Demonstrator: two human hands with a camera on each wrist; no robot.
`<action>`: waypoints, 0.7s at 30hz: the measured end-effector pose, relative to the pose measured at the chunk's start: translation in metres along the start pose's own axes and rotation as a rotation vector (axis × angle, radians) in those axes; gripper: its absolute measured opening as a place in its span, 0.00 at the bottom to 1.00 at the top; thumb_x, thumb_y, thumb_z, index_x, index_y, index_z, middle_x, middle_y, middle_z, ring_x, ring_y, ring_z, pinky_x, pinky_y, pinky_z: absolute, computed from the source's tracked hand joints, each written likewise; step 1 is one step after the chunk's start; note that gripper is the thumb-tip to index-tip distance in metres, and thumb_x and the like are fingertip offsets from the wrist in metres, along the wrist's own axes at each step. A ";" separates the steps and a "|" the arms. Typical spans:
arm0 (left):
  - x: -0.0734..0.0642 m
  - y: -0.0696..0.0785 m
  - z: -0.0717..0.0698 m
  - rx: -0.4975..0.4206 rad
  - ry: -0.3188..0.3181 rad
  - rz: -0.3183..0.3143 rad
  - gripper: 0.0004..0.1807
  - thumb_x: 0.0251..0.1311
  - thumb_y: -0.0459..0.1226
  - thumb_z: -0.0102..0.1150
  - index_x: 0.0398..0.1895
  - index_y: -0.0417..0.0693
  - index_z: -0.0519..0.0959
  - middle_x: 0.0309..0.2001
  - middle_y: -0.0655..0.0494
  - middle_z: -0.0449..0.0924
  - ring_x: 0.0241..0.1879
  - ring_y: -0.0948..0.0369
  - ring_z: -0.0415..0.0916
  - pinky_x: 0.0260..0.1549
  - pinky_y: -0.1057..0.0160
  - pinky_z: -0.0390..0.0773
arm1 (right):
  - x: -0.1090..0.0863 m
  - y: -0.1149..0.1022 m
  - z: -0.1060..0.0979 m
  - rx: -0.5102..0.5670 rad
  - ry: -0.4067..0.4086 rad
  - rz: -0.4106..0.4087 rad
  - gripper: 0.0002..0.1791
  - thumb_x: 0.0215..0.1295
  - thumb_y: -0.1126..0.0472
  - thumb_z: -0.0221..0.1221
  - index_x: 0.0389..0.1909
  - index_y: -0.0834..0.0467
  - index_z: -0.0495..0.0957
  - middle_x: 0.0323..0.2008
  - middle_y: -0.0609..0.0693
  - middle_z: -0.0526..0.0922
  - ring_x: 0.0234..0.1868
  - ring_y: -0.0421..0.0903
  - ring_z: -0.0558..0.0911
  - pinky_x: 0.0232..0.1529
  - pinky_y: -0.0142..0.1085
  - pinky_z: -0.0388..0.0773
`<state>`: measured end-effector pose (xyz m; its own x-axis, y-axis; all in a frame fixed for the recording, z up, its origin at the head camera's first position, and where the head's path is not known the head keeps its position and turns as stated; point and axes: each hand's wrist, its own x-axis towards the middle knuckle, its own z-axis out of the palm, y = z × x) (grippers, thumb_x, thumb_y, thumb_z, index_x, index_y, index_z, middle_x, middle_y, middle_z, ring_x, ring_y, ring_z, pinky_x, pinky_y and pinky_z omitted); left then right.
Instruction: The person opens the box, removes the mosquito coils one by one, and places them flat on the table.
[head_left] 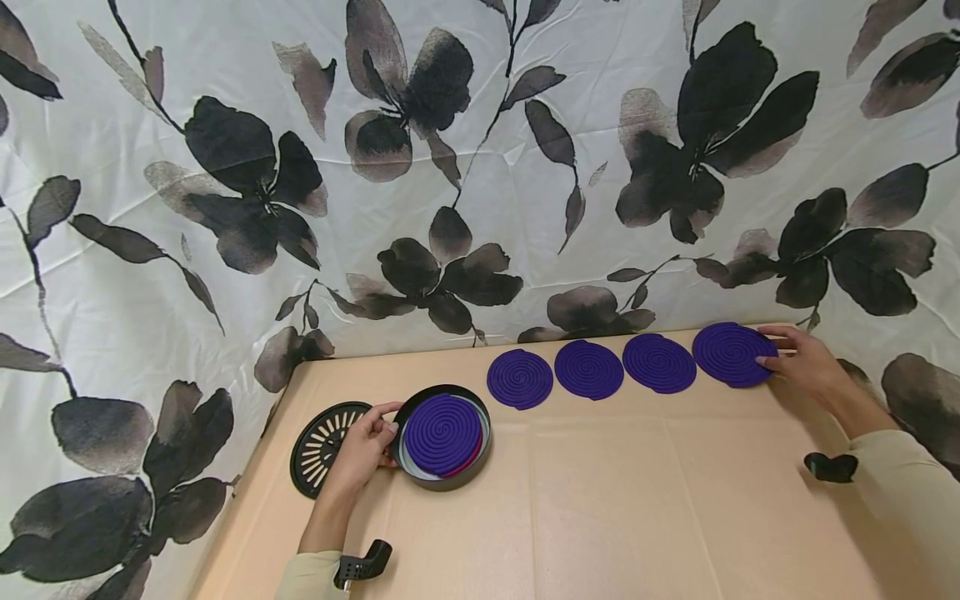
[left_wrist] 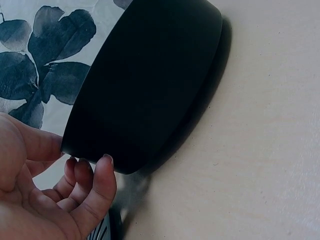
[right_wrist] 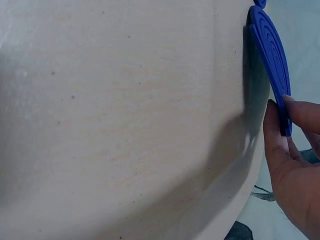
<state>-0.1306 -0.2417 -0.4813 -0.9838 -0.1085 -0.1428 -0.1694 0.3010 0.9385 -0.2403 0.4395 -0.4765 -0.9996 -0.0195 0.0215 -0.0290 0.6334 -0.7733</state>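
Note:
My left hand (head_left: pixel 365 444) grips the left rim of a round black container (head_left: pixel 478 473), thumb on top and fingers at its side. Inside the container lies a purple spiral coaster (head_left: pixel 442 434), with a red edge showing beneath it. At the far right, my right hand (head_left: pixel 810 367) pinches the edge of another purple spiral coaster (head_left: pixel 731 354) between thumb and fingers. The right wrist view shows that coaster (right_wrist: pixel 272 55) tilted, its near side raised off the table. In the left wrist view the container's dark outer wall (left_wrist: pixel 145 85) fills the middle.
Three more purple spiral coasters lie in a row along the table's back edge: a left one (head_left: pixel 520 379), a middle one (head_left: pixel 588 369) and a right one (head_left: pixel 659 363). A black slotted lid (head_left: pixel 311 450) lies left of the container. Behind the table (head_left: pixel 600 500) hangs a floral cloth (head_left: pixel 525 208).

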 end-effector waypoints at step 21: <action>0.001 0.001 0.001 0.013 0.007 -0.007 0.20 0.75 0.29 0.49 0.67 0.47 0.74 0.35 0.50 0.68 0.29 0.57 0.70 0.23 0.62 0.83 | -0.004 -0.021 0.008 -0.176 0.015 -0.060 0.26 0.73 0.65 0.59 0.65 0.76 0.66 0.62 0.78 0.67 0.62 0.79 0.67 0.58 0.68 0.69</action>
<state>-0.1316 -0.2405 -0.4804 -0.9821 -0.1175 -0.1470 -0.1770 0.3127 0.9332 -0.2353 0.4201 -0.4650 -0.9959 -0.0510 0.0746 -0.0872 0.7570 -0.6476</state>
